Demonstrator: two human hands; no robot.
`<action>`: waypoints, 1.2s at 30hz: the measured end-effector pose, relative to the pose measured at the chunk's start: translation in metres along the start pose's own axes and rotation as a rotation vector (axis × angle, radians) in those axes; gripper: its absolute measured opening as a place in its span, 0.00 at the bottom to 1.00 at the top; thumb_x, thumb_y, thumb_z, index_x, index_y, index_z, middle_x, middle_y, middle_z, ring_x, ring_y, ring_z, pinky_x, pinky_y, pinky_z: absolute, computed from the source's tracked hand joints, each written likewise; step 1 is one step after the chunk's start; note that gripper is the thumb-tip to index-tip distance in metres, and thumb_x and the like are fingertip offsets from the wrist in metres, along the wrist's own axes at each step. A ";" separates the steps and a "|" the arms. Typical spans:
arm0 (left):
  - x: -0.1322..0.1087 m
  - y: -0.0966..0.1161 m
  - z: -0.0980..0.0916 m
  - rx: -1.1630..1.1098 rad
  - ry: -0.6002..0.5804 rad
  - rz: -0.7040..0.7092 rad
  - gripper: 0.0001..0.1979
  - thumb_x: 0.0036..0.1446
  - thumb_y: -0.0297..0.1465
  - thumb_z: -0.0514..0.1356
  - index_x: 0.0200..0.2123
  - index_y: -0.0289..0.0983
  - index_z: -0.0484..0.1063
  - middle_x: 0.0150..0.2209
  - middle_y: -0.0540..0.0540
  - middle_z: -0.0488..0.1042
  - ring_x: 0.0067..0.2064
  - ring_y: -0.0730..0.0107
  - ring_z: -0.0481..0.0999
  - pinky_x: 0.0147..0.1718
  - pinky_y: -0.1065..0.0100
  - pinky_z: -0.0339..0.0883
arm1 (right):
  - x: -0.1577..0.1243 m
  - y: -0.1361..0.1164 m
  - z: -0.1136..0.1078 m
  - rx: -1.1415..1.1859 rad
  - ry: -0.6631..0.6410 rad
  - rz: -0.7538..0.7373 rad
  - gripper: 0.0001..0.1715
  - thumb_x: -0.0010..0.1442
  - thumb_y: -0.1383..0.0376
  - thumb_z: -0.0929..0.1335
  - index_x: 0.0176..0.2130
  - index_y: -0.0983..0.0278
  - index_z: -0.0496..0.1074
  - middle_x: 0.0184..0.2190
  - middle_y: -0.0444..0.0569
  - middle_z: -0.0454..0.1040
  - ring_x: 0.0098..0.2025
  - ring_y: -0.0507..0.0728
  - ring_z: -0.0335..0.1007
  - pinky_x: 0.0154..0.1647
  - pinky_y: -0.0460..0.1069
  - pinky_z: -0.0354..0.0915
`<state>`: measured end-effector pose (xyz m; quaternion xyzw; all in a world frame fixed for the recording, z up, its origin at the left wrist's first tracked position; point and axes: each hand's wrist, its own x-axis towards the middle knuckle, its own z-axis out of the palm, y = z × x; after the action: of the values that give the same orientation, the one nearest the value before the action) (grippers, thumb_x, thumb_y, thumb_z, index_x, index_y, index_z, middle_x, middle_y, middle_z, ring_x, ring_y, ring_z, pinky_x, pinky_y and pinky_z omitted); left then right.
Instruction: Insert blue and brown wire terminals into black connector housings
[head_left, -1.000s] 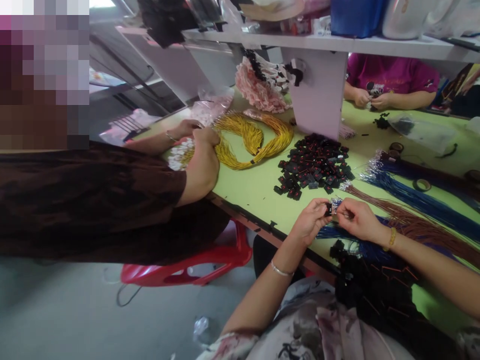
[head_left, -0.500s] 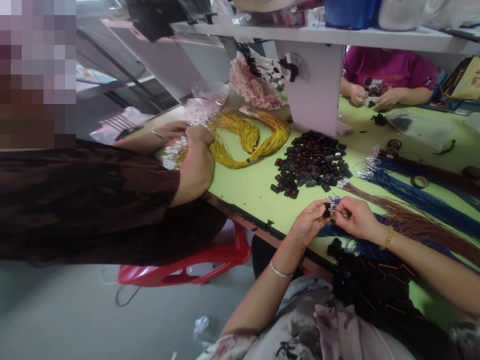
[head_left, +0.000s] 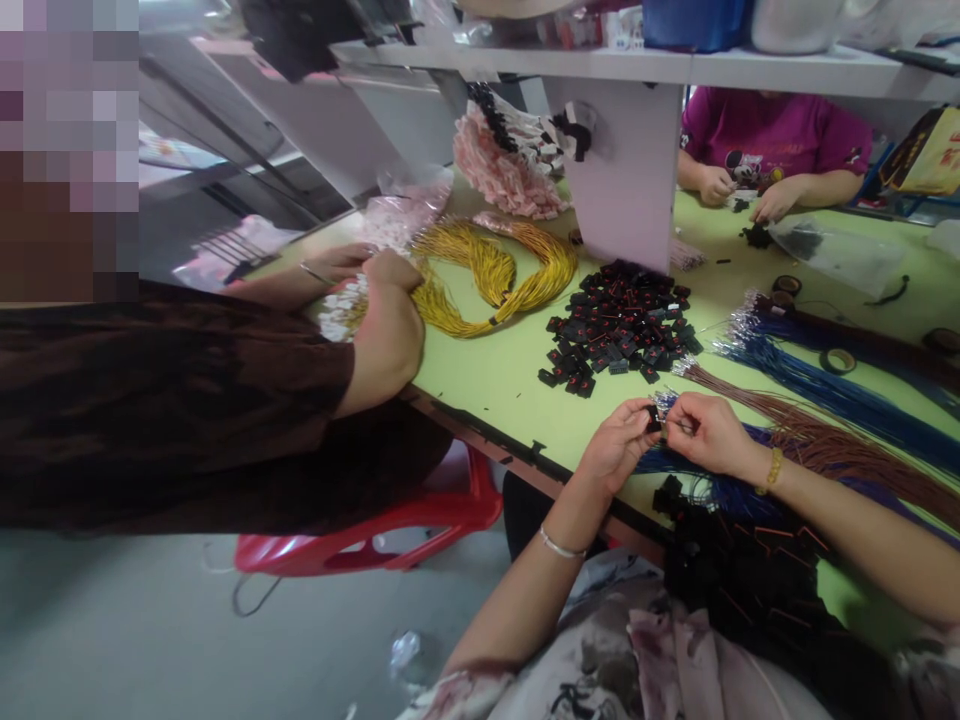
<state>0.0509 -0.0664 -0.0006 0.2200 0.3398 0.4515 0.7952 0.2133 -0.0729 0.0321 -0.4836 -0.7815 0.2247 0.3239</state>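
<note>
Pinching a small black plastic connector housing (head_left: pixel 654 420) in the left hand (head_left: pixel 619 447) above the near edge of the green table (head_left: pixel 510 385), while the right hand (head_left: pixel 705 432) pinches a thin wire end (head_left: pixel 675 426) just beside it, calls, I judge, for lining tip and slot squarely without bending.

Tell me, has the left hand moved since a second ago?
No. The left hand keeps its place just nearside of the black connector pile, meeting the right hand.

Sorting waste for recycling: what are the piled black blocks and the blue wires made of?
Black blocks: probably moulded plastic, matt, identical blocky shapes with red marks. Blue wires: likely plastic-coated, smooth blue strands ending in silvery metal tips.
</note>
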 end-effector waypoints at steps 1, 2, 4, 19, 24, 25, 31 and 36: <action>-0.001 -0.001 0.002 0.027 0.005 0.021 0.15 0.44 0.28 0.69 0.36 0.33 0.71 0.32 0.48 0.73 0.33 0.75 0.73 0.36 0.72 0.69 | 0.000 0.000 0.000 -0.001 -0.003 -0.002 0.06 0.50 0.70 0.66 0.23 0.64 0.63 0.20 0.40 0.62 0.22 0.48 0.54 0.24 0.44 0.50; -0.002 -0.002 0.003 0.056 0.011 0.040 0.15 0.44 0.29 0.69 0.36 0.34 0.71 0.31 0.48 0.73 0.33 0.75 0.73 0.35 0.72 0.68 | 0.000 0.000 0.000 -0.004 -0.010 -0.006 0.07 0.50 0.70 0.65 0.23 0.64 0.63 0.20 0.40 0.62 0.22 0.48 0.53 0.24 0.44 0.50; -0.004 -0.004 0.006 0.099 0.026 0.068 0.16 0.43 0.30 0.69 0.37 0.34 0.70 0.31 0.49 0.73 0.33 0.75 0.73 0.35 0.72 0.68 | 0.000 0.000 -0.002 -0.006 -0.039 -0.016 0.08 0.52 0.70 0.65 0.22 0.64 0.62 0.20 0.41 0.62 0.22 0.48 0.54 0.25 0.44 0.50; -0.010 0.003 0.001 0.250 0.092 0.088 0.18 0.41 0.34 0.70 0.35 0.34 0.71 0.29 0.49 0.72 0.32 0.73 0.72 0.34 0.68 0.71 | 0.009 0.021 -0.025 -0.141 -0.176 0.118 0.08 0.59 0.66 0.63 0.31 0.64 0.70 0.28 0.46 0.72 0.29 0.51 0.63 0.30 0.45 0.54; -0.009 0.006 -0.001 0.283 0.086 0.082 0.18 0.41 0.34 0.70 0.35 0.33 0.72 0.29 0.48 0.73 0.33 0.72 0.73 0.33 0.68 0.71 | 0.010 0.045 -0.032 -0.440 -0.292 0.267 0.04 0.55 0.66 0.66 0.31 0.63 0.71 0.31 0.49 0.73 0.30 0.53 0.63 0.29 0.46 0.51; -0.009 0.006 -0.001 0.279 0.084 0.083 0.18 0.41 0.34 0.70 0.35 0.33 0.72 0.29 0.48 0.73 0.33 0.72 0.73 0.33 0.68 0.71 | 0.009 0.047 -0.031 -0.435 -0.302 0.267 0.05 0.56 0.67 0.65 0.31 0.63 0.71 0.31 0.49 0.73 0.29 0.53 0.63 0.29 0.46 0.51; -0.008 0.004 0.003 0.260 0.078 0.084 0.18 0.42 0.35 0.70 0.35 0.33 0.72 0.29 0.48 0.72 0.32 0.73 0.73 0.33 0.69 0.71 | 0.009 0.046 -0.032 -0.541 -0.300 0.216 0.08 0.59 0.68 0.61 0.31 0.64 0.69 0.30 0.52 0.74 0.28 0.54 0.65 0.29 0.47 0.50; -0.007 0.002 0.001 0.259 0.069 0.088 0.18 0.42 0.35 0.70 0.36 0.34 0.72 0.29 0.48 0.73 0.33 0.72 0.73 0.34 0.68 0.71 | 0.008 0.048 -0.038 -0.530 -0.348 0.181 0.06 0.60 0.64 0.63 0.34 0.63 0.68 0.32 0.52 0.74 0.28 0.54 0.65 0.28 0.47 0.49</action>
<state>0.0484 -0.0712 0.0038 0.3196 0.4125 0.4456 0.7274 0.2673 -0.0439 0.0284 -0.5727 -0.8104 0.1206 0.0270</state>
